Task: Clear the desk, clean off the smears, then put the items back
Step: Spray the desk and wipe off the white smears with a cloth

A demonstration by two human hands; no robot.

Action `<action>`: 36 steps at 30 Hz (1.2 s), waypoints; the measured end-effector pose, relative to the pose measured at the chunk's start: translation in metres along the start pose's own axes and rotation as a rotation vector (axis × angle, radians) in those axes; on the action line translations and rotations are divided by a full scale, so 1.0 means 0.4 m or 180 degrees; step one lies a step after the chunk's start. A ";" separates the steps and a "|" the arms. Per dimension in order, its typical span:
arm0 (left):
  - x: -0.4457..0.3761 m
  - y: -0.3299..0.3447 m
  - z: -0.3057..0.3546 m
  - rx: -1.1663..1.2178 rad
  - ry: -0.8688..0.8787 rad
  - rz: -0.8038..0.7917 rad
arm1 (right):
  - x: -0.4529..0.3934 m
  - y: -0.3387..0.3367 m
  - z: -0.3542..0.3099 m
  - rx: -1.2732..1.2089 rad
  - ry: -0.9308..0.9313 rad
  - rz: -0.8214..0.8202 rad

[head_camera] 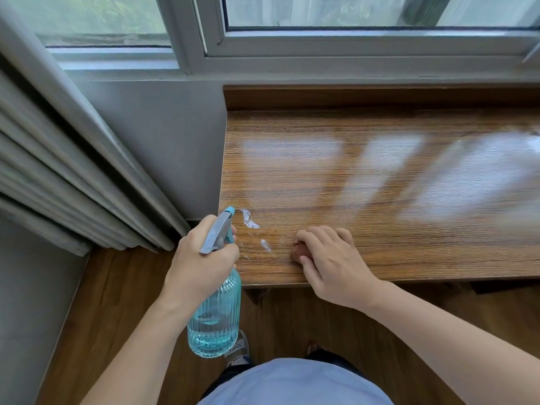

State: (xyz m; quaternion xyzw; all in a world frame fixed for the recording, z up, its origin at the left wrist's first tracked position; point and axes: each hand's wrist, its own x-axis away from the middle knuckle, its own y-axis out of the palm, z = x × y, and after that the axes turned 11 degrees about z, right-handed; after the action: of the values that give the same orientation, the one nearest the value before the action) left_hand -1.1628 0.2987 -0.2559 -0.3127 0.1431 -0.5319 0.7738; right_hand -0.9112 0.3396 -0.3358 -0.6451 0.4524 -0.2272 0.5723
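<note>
Clearly the left hand (201, 258) curls tight round the neck of the spray bottle (214, 311), a finger at the trigger and the nozzle aimed over the near left corner of the desk (380, 229), presumably so the white smears (249, 222) just ahead of it get wetted. Its ribbed blue glass holds clear liquid to roughly a third. The right hand (330, 261) cups and presses a small reddish cloth (299, 252) onto the wood beside the smears, ready, I judge, to wipe.
</note>
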 end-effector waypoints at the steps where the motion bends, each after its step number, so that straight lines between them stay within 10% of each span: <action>1: -0.002 0.000 0.000 0.0018 -0.0007 -0.0004 | 0.011 -0.005 0.013 -0.0059 -0.0001 -0.0021; 19: -0.023 -0.013 -0.001 -0.0009 0.0016 -0.0048 | -0.084 0.004 0.069 0.0022 -0.0168 -0.0404; 24: -0.023 -0.014 -0.003 -0.0064 0.0076 -0.0039 | -0.226 0.033 0.122 -0.0433 0.0666 -0.0149; 31: -0.029 -0.009 0.005 0.0029 0.0078 -0.0042 | -0.008 -0.005 -0.005 -0.0850 -0.0544 -0.0667; 36: -0.025 -0.013 0.001 -0.0034 0.0030 -0.0037 | -0.112 0.032 0.054 -0.0640 -0.0085 -0.0060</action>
State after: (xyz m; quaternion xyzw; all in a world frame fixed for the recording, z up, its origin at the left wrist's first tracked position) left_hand -1.1703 0.3065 -0.2536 -0.3152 0.1478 -0.5372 0.7683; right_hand -0.9197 0.3899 -0.3429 -0.7065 0.4591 -0.1774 0.5085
